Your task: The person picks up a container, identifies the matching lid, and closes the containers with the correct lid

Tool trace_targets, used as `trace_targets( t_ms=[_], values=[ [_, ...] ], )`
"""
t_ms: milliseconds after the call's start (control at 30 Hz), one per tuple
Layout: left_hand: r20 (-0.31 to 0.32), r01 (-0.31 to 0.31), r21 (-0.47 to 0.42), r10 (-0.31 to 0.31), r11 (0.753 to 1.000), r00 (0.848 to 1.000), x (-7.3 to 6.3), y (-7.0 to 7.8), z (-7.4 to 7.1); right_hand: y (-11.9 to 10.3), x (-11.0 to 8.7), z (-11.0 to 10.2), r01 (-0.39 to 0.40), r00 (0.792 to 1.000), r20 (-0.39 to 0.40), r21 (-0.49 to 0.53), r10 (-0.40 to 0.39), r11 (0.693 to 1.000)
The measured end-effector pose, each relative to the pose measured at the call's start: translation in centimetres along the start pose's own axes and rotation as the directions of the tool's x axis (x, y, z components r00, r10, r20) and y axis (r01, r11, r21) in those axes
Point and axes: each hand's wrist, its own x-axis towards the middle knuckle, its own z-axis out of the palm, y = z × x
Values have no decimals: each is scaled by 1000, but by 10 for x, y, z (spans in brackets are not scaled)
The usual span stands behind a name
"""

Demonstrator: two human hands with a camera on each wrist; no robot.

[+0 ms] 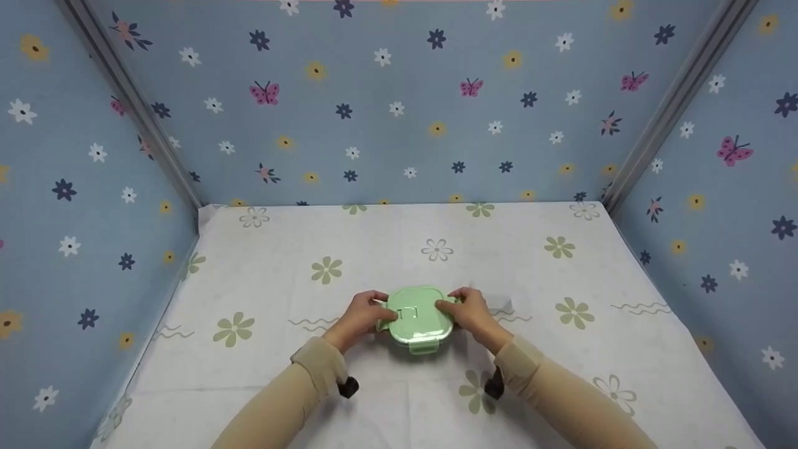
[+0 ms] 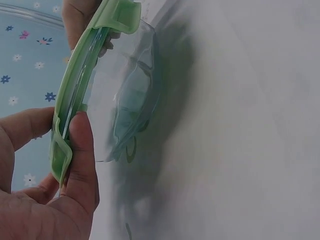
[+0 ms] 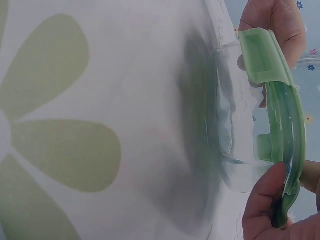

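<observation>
A clear food container with a light green snap-on lid is held between both hands, close over the cloth. Its front latch sticks outward from the lid's edge, as does the same flap seen large in both wrist views. My left hand grips the left side, thumb on top of the lid and fingers around the side latch. On the opposite side my right hand pinches the lid's edge, with a finger under the rim. The container looks see-through, with no contents visible.
A white cloth with green flowers covers the table. Just behind the right hand lies a pale, see-through flat item. Blue flowered walls with grey corner posts enclose the back and sides. A small black device hangs under the left cuff.
</observation>
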Motion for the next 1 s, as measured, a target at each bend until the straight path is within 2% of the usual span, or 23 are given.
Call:
trace_targets(
  t_ms=[233,367,533,667,900,1000],
  values=[
    [0,-32,33,32,999,1000,1,-2,1,4,0,0,-11,1000,-2,1,11,1000],
    [-8,-29,46,29,999,1000,1,-4,1,6,1,0,-4,1000,-1,-1,4,1000],
    [-20,-21,60,22,998,1000,0,-6,4,9,-1,-1,21,1000,3,-38,-20,999],
    [-28,-37,72,39,997,999,-1,-6,6,10,-2,-2,62,998,17,-75,-61,995],
    [-73,-97,177,112,979,991,3,-6,10,11,-10,-5,150,989,23,-155,-148,976],
    [-93,-122,213,145,969,985,7,-5,11,12,-12,-6,161,987,17,-180,-160,970]
  ],
)
